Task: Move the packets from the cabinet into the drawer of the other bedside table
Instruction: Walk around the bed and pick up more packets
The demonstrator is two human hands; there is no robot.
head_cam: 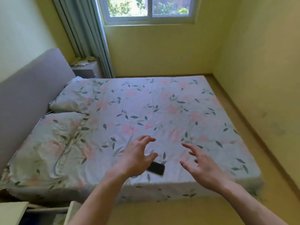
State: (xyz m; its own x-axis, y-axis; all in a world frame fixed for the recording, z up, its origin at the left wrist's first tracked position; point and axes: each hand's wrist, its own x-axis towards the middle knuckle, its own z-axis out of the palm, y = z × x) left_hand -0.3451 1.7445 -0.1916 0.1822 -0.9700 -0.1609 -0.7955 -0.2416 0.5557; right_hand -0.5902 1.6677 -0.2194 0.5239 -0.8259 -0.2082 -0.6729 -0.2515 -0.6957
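Two bare hands reach out over the near edge of the bed (pixel 162 103). Left hand (pixel 135 157) has its fingers spread and loosely bent, grasping nothing; right hand (pixel 201 164) likewise, fingers splayed and released. Both hang above the sheet, apart from each other. Partly under the left hand, a dark phone (pixel 156 169) lies flat on the floral sheet near the bed's near edge. At the near left corner, a pale bedside table (pixel 11 211) shows only its top edge, with an open cavity beside it; contents too dark to tell. No packets can be made out in view. Further left, two pillows (pixel 65 127) rest against a grey headboard (pixel 32 82). At the far left stands a second bedside table (pixel 86 69) with crumpled papers (pixel 82 60) on top, beside a grey curtain (pixel 87 34). Beyond, a window (pixel 149 8) is set in the yellow far wall.
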